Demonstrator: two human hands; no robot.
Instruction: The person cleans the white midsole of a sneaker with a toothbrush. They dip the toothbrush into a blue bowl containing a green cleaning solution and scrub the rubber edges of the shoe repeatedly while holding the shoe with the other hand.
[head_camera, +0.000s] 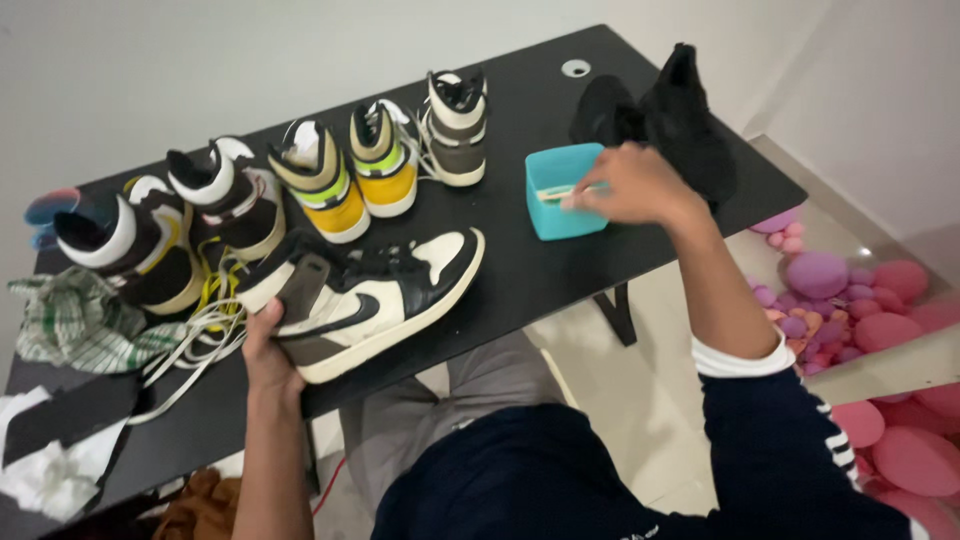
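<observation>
Black counter carries row of high-top sneakers, black shoes far right. Your left hand, grip clamped on brown-white sneaker at near edge. Your right hand over teal tub, fingers closed on pale brush.

Home room: black desk, pink floor cushions.

One view only — a camera worn on the person's head, looking steeply down and forward across a black table toward a pale wall. It sits close: the wearer's own torso and lap fill the lower frame, the table's far edge nears the top — floor shows at right.
</observation>
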